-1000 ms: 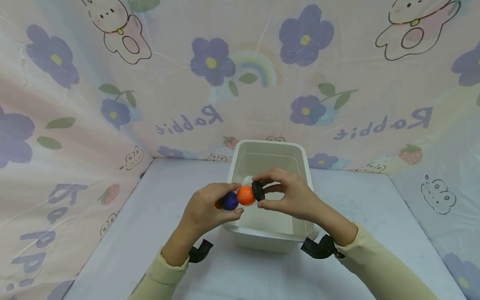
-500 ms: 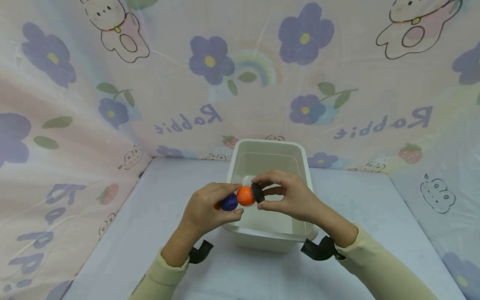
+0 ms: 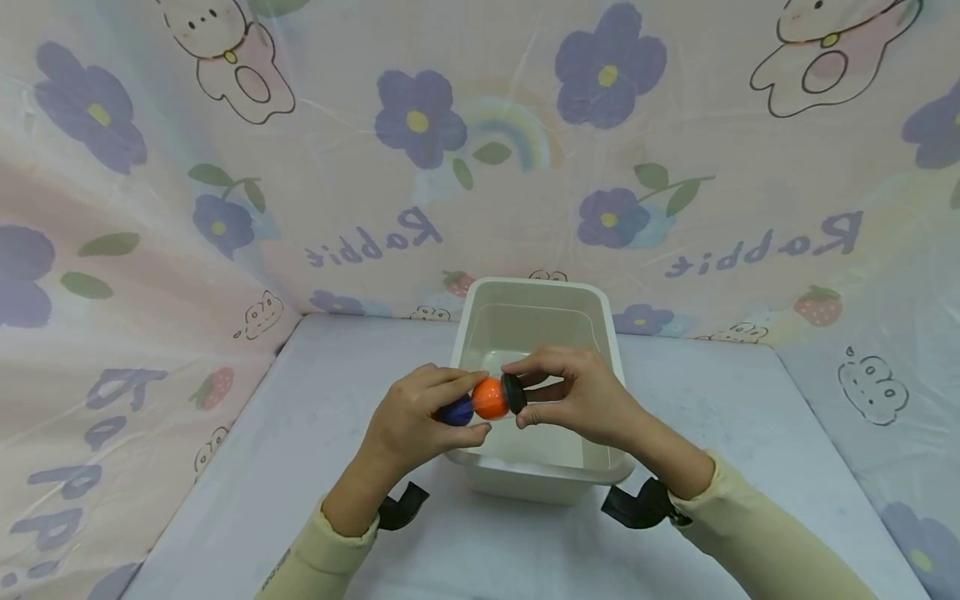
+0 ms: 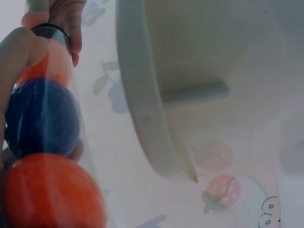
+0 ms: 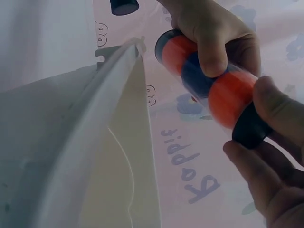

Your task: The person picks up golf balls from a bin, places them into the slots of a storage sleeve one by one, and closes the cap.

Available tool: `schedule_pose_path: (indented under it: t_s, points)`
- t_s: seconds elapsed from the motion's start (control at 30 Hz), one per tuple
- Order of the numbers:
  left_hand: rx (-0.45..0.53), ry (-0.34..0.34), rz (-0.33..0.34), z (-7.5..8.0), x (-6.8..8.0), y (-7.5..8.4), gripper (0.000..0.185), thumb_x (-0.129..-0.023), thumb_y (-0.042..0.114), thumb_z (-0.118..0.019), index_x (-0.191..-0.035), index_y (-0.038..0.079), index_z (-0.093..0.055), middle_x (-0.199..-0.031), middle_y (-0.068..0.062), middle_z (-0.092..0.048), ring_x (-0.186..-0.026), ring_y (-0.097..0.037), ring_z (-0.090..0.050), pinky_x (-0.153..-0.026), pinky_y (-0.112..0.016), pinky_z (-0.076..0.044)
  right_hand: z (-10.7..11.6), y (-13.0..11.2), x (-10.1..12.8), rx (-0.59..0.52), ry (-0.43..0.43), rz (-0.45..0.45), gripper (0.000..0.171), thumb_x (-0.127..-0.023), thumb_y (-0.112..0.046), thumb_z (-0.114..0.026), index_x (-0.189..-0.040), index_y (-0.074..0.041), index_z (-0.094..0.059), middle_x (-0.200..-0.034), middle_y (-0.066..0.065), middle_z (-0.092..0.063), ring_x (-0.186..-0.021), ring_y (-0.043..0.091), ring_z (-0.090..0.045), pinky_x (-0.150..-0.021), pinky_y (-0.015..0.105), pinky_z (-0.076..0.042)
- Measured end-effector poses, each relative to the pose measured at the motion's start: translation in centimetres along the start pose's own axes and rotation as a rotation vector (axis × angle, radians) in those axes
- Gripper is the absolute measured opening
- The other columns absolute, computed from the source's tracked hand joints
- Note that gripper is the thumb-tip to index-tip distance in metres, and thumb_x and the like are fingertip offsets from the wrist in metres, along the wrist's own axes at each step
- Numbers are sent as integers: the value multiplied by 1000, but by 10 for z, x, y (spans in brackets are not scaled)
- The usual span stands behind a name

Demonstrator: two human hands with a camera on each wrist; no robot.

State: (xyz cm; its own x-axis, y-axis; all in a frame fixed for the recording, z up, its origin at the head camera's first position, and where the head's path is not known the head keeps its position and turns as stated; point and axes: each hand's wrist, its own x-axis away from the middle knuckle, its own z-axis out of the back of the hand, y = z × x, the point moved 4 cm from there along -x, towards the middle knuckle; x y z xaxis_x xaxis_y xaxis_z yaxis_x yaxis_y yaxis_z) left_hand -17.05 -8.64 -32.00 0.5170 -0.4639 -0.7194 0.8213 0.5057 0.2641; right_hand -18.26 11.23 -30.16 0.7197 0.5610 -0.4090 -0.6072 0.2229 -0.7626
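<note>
At the centre of the head view, both hands meet over the near-left part of a white plastic bin [image 3: 609, 333] that stands on a pale lilac table [image 3: 315, 392]. The left hand [image 3: 408, 414] curls its fingers and thumb round a clear tube [image 5: 209, 83], which lies roughly level and holds three balls in a row: an orange ball [image 5: 174, 51] at the far end, a dark blue ball [image 3: 457, 411] in the middle and another orange ball [image 3: 491, 397] next to the black cap [image 3: 514, 393]. The right hand [image 3: 581, 398] pinches that cap between thumb and fingertips, its grip narrow and tight on the cap's rim, at the tube's right end in the frame. In the right wrist view, the tube runs from upper centre to lower right, with the bin's pale rim [image 5: 109, 95] filling the left half of the frame. In the left wrist view, the balls stack along the left edge, blurred by nearness, and the bin's wall [image 4: 142, 95] rises beside them at centre. A printed sheet with purple flowers, rabbits and mirrored lettering [image 3: 480, 125] backs the scene across the upper frame. A black wrist strap [image 3: 401, 505] shows under each cream sleeve [image 3: 757, 542] at the lower edge.
</note>
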Motion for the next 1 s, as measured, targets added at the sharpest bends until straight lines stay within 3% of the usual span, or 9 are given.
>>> schedule_pose_path:
  t_s: [0.3, 0.63, 1.0]
  points:
    - [-7, -10, -38, 0, -2, 4, 53, -62, 22, -88, -110, 4, -72, -99, -6, -73, -81, -16, -64, -69, -24, -56, -1, 1, 1, 3, 23, 14, 49, -70, -10, -82, -116, 1, -67, -102, 11, -68, -96, 23, -71, -73, 27, -58]
    - [-46, -9, -97, -3, -5, 7, 52, -62, 19, -87, -109, 5, -73, -94, -4, -70, -80, -16, -63, -69, -23, -55, 1, -1, 5, -18, 3, 109, 53, -70, -6, -81, -118, 8, -64, -104, 16, -67, -96, 20, -69, -76, 30, -57]
    - [-113, -1, -153, -5, -8, 10, 51, -62, 24, -87, -108, 7, -74, -92, -2, -69, -72, -13, -60, -65, -20, -51, 0, 0, 11, 60, 37, 141, 52, -70, -8, -81, -118, 3, -65, -102, 10, -66, -97, 17, -69, -76, 29, -57]
